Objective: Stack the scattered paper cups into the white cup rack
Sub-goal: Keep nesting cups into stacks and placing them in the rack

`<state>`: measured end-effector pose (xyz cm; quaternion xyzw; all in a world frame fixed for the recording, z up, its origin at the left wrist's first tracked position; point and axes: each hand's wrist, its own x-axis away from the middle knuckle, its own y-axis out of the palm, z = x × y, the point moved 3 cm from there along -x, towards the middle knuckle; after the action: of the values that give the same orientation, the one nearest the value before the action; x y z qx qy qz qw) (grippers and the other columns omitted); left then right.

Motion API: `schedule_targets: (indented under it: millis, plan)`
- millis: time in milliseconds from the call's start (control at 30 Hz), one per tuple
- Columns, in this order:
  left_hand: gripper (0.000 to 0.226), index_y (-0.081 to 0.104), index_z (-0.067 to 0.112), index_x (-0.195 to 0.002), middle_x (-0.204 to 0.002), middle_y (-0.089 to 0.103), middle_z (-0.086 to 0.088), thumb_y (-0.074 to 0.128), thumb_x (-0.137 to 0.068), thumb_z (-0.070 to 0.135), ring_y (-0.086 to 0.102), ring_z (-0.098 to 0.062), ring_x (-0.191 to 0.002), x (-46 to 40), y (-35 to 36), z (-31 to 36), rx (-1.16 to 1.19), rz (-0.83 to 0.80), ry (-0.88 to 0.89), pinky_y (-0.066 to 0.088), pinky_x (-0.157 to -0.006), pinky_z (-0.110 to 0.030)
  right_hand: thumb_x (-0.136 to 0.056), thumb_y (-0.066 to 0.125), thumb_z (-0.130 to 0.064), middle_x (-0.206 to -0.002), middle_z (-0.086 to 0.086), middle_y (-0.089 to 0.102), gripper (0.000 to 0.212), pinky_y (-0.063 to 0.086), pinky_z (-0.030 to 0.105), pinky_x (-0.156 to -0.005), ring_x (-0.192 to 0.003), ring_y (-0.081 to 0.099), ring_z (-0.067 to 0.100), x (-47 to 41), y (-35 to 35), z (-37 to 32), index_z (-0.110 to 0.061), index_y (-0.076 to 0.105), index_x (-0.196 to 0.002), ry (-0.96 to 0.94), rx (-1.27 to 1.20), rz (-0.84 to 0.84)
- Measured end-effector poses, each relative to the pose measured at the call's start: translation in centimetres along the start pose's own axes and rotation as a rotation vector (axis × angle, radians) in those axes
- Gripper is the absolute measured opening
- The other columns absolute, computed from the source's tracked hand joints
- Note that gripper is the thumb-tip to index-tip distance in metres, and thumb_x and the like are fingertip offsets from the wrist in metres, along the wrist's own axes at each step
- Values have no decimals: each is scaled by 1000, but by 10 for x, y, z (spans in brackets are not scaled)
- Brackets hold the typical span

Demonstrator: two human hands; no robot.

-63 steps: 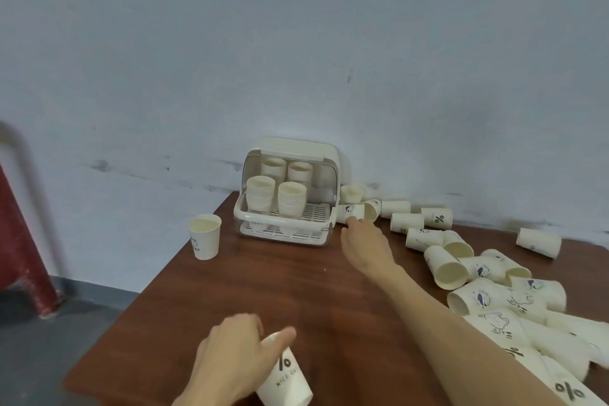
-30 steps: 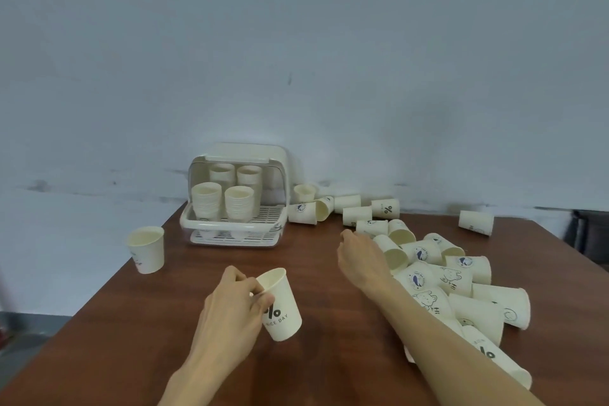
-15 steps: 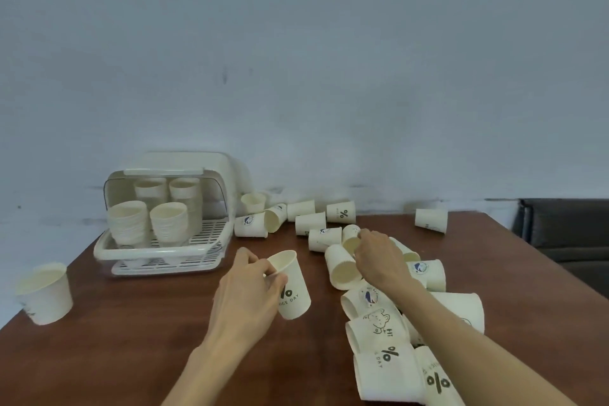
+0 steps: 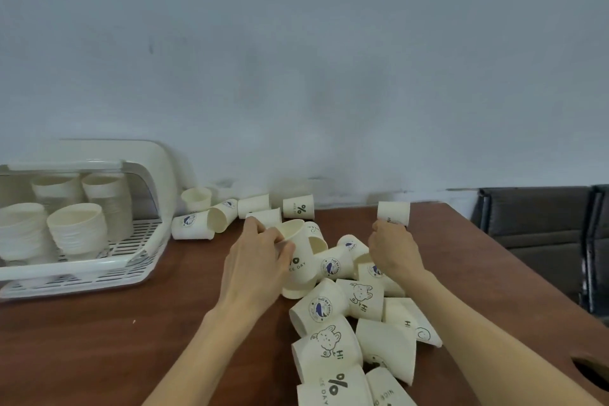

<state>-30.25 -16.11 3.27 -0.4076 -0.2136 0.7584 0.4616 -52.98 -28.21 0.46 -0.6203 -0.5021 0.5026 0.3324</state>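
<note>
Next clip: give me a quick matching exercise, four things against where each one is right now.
Things:
1. left hand
2. right hand
3. white cup rack
4. dark chair

Places:
A. past the table's right edge
B. far left on the table
C. over the cup pile, by the lone far cup
D. gripping a "NICE DAY" cup

Pairs: 1-D, 2-C, 3-B, 4-A

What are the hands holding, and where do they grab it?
The left hand grips a paper cup around its side near the rim. Whether the right hand holds anything cannot be told.
</note>
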Motion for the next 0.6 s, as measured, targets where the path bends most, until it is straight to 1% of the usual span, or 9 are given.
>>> schedule_targets:
  millis: [67, 100, 167, 300, 333, 467, 533, 600]
  plan:
    - [23, 66, 18, -86, -96, 42, 3, 54, -91, 37, 57, -23, -78, -7, 10, 10, 4, -3, 14, 49, -75, -40, -89, 39, -9, -92, 13, 59, 10, 37, 34, -66, -80, 50, 31, -9, 0, 14, -9, 49, -84, 39, -13, 4]
    - [23, 66, 18, -87, -96, 42, 3, 54, -91, 37, 57, -23, -77, -11, 15, 14, 10, -4, 16, 49, -75, -40, -89, 39, -9, -94, 14, 58, 11, 37, 34, -66, -79, 48, 31, -13, 0, 21, -8, 51, -87, 60, -15, 6]
    - [22, 67, 17, -88, -97, 42, 3, 55, -91, 36, 56, -22, -78, -17, 25, 21, 23, -6, 21, 49, -76, -40, -89, 39, -10, -95, 15, 59, 17, 39, 34, -67, -82, 50, 33, -24, 1, 34, -6, 54, -95, 103, -27, 4]
    - [22, 66, 16, -85, -96, 43, 3, 56, -91, 34, 54, -19, -78, -28, 45, 30, 37, 2, 49, 47, -76, -36, -88, 39, -10, -95, 17, 59, 14, 43, 36, -67, -82, 52, 35, -47, 9, 59, -4, 52, -87, 195, -78, 25]
    - [22, 66, 17, -85, -96, 43, 3, 56, -91, 35, 54, -18, -78, -30, 49, 31, 41, 2, 52, 47, -76, -36, -88, 39, -10, -96, 19, 58, 15, 43, 36, -68, -84, 53, 36, -53, 12, 66, -3, 52, -88, 223, -90, 25]
    - [21, 66, 18, -87, -93, 43, 4, 56, -91, 36, 53, -16, -76, -41, 65, 36, 55, 11, 78, 47, -76, -36, -89, 41, -10, -109, 22, 56, 22, 43, 37, -75, -99, 55, 41, -79, 28, 87, 0, 56, -101, 328, -134, 7]
    - [21, 67, 18, -89, -92, 43, 4, 57, -91, 36, 52, -15, -77, -47, 72, 37, 55, 21, 101, 46, -75, -33, -90, 42, -10, -116, 23, 54, 26, 45, 40, -82, -104, 54, 42, -93, 37, 95, 1, 54, -109, 371, -154, -5]
    - [20, 68, 19, -91, -91, 43, 5, 57, -91, 36, 51, -13, -79, -51, 77, 37, 57, 32, 121, 41, -73, -28, -90, 44, -10, -121, 24, 53, 31, 46, 43, -89, -109, 53, 42, -107, 47, 102, 3, 51, -117, 411, -177, -14]
